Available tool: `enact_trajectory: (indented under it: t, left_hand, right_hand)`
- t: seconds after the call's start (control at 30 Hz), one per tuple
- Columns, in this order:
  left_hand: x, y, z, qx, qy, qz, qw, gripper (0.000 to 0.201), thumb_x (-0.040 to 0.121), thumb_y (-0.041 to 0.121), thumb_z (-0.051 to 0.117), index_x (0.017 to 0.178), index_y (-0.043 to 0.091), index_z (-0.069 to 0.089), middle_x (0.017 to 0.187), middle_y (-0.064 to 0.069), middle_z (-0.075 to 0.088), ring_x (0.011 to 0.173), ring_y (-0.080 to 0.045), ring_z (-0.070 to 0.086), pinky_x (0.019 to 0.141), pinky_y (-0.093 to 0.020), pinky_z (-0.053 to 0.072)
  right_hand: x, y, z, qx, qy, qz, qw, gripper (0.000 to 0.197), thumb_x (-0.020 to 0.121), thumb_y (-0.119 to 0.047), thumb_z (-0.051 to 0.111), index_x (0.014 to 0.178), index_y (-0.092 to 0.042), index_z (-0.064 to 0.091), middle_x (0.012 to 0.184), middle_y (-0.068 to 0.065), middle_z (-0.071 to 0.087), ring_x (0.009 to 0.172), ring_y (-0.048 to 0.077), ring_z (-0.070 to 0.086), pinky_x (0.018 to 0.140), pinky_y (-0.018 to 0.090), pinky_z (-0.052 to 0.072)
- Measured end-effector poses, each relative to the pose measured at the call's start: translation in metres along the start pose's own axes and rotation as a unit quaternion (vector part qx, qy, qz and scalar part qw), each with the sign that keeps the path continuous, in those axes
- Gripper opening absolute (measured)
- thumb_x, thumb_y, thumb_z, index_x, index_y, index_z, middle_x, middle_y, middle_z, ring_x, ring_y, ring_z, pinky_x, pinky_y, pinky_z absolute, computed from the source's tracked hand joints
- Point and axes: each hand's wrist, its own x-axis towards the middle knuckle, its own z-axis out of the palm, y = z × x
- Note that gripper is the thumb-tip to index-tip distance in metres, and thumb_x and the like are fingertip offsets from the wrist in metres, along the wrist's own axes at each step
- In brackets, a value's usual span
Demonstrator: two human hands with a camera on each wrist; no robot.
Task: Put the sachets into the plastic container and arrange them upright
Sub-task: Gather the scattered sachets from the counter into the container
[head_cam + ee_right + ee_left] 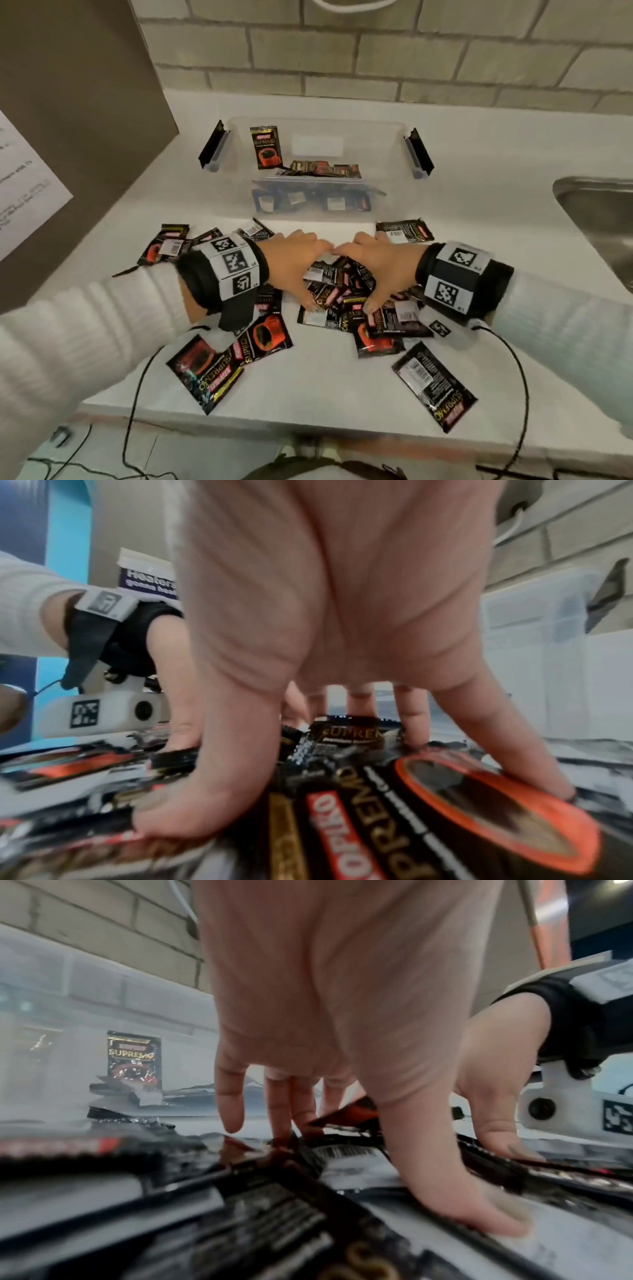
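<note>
Black and orange coffee sachets lie scattered on the white counter, with a pile (337,291) at the centre. My left hand (310,274) and right hand (356,277) frame that pile, fingertips meeting at its far side and thumbs pressed on sachets at its near side. The left wrist view shows my left hand (359,1164) with straight fingers touching sachets. In the right wrist view my right hand (274,764) is spread over a sachet (479,818). Behind stands the clear plastic container (394,144). Inside it, one sachet (265,147) stands upright at the left wall and several sachets (322,169) lie flat.
Loose sachets lie at the front left (205,373), front right (433,387), far left (164,246) and far right (404,231). A steel sink (599,219) is at the right. A brown panel with a paper sheet (27,192) bounds the left. Black clips (419,154) stick out from the container.
</note>
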Motion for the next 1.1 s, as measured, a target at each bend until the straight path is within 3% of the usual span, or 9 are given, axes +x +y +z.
enact_trajectory:
  t: [0.2, 0.37, 0.47, 0.63, 0.77, 0.83, 0.9, 1.0, 1.1]
  left_hand:
    - [0.016, -0.003, -0.01, -0.101, 0.018, 0.002, 0.995, 0.066, 0.067, 0.035, 0.081, 0.12, 0.018, 0.046, 0.107, 0.001, 0.037, 0.1, -0.018, 0.049, 0.089, -0.028, 0.043]
    - [0.017, -0.004, -0.006, -0.146, 0.056, 0.013, 0.988, 0.055, 0.077, 0.021, 0.074, 0.122, 0.015, 0.045, 0.114, -0.002, 0.054, 0.099, -0.014, 0.051, 0.081, -0.022, 0.041]
    - [0.015, -0.008, -0.01, -0.187, 0.102, 0.02, 0.977, 0.042, 0.08, 0.014, 0.071, 0.117, 0.014, 0.05, 0.107, -0.002, 0.057, 0.1, -0.018, 0.055, 0.077, -0.022, 0.043]
    - [0.001, -0.015, -0.039, -0.244, 0.176, 0.031, 0.953, 0.031, 0.084, 0.007, 0.064, 0.111, 0.016, 0.052, 0.096, 0.005, 0.053, 0.088, -0.011, 0.052, 0.066, -0.007, 0.038]
    - [-0.013, -0.017, -0.072, -0.334, 0.308, 0.041, 0.89, 0.031, 0.084, 0.009, 0.065, 0.108, 0.021, 0.049, 0.09, 0.017, 0.052, 0.08, 0.008, 0.05, 0.067, 0.002, 0.035]
    - [-0.013, -0.018, -0.087, -0.392, 0.373, 0.035, 0.84, 0.032, 0.086, 0.01, 0.063, 0.108, 0.025, 0.045, 0.093, 0.016, 0.052, 0.082, 0.005, 0.05, 0.072, -0.006, 0.04]
    - [-0.003, -0.019, -0.101, -0.414, 0.413, 0.012, 0.811, 0.031, 0.088, 0.012, 0.06, 0.112, 0.022, 0.042, 0.095, 0.01, 0.052, 0.081, -0.006, 0.05, 0.068, -0.019, 0.043]
    - [0.024, -0.027, -0.118, -0.382, 0.411, -0.063, 0.825, 0.047, 0.086, 0.018, 0.062, 0.127, 0.009, 0.039, 0.106, -0.005, 0.052, 0.082, -0.018, 0.055, 0.061, -0.025, 0.043]
    - [0.04, -0.038, -0.123, -0.3, 0.336, -0.144, 0.881, 0.068, 0.079, 0.03, 0.069, 0.134, 0.007, 0.036, 0.125, -0.015, 0.047, 0.109, -0.031, 0.054, 0.086, -0.035, 0.049]
  right_hand:
    - [0.017, 0.006, -0.011, -0.047, 0.021, 0.03, 0.998, 0.055, 0.075, -0.039, 0.073, 0.121, -0.019, 0.051, 0.112, 0.005, 0.038, 0.113, 0.026, 0.033, 0.094, 0.04, 0.04]
    - [0.027, 0.014, -0.002, -0.013, 0.078, -0.007, 0.997, 0.017, 0.082, -0.025, 0.067, 0.091, -0.018, 0.055, 0.096, 0.004, 0.053, 0.105, 0.025, 0.04, 0.089, 0.032, 0.038]
    - [0.023, 0.02, -0.003, 0.069, 0.123, -0.029, 0.99, 0.012, 0.082, -0.014, 0.067, 0.091, -0.01, 0.06, 0.088, 0.002, 0.059, 0.092, 0.022, 0.053, 0.078, 0.023, 0.039]
    - [-0.001, 0.026, -0.03, 0.16, 0.217, -0.053, 0.961, 0.034, 0.083, -0.004, 0.064, 0.07, -0.028, 0.043, 0.075, -0.007, 0.05, 0.077, 0.016, 0.051, 0.065, 0.016, 0.039]
    - [-0.023, 0.026, -0.065, 0.312, 0.346, -0.015, 0.885, 0.019, 0.088, -0.005, 0.059, 0.08, -0.019, 0.048, 0.074, -0.007, 0.049, 0.063, 0.008, 0.047, 0.055, 0.013, 0.04]
    - [-0.021, 0.026, -0.081, 0.393, 0.415, 0.007, 0.821, 0.024, 0.089, -0.006, 0.058, 0.076, -0.023, 0.046, 0.073, -0.005, 0.048, 0.064, 0.013, 0.047, 0.056, 0.029, 0.041]
    - [-0.008, 0.026, -0.097, 0.448, 0.464, 0.03, 0.763, 0.029, 0.089, -0.006, 0.056, 0.072, -0.025, 0.042, 0.074, -0.004, 0.047, 0.073, 0.018, 0.05, 0.057, 0.032, 0.042]
    - [0.021, 0.03, -0.114, 0.487, 0.51, 0.079, 0.704, 0.029, 0.087, -0.009, 0.057, 0.07, -0.025, 0.041, 0.075, -0.006, 0.049, 0.08, 0.02, 0.054, 0.059, 0.03, 0.045]
    - [0.048, 0.037, -0.123, 0.495, 0.53, 0.122, 0.678, 0.028, 0.086, -0.014, 0.059, 0.068, -0.027, 0.041, 0.078, -0.004, 0.053, 0.082, 0.022, 0.058, 0.059, 0.028, 0.048]
